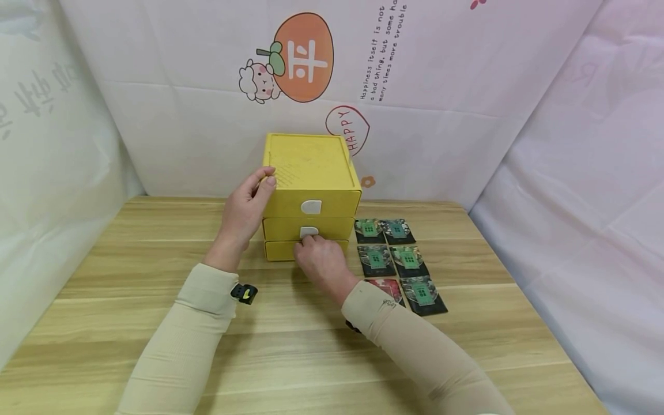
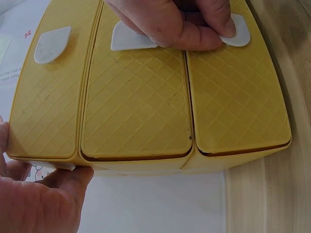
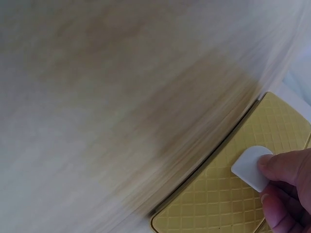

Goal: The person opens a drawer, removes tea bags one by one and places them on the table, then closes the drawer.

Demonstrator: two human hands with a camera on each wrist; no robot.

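Observation:
A yellow drawer box (image 1: 311,162) with three stacked drawers stands on the table, each drawer front bearing a white pull tab (image 1: 311,207). My left hand (image 1: 245,208) grips the box's upper left edge near the front, its fingers over the top and against the side. At the bottom drawer (image 2: 238,97), my right hand (image 1: 324,262) pinches the white tab (image 3: 250,165) between thumb and finger. All three drawers look closed, with a thin gap along the edges of the lower two. What lies inside the box is hidden.
Right of the box, several flat square packets (image 1: 376,260), dark with green labels, lie in two columns; a red packet (image 1: 386,286) is partly behind my right forearm. A printed white cloth (image 1: 197,98) hangs behind the box. The wooden table (image 1: 280,357) extends towards me.

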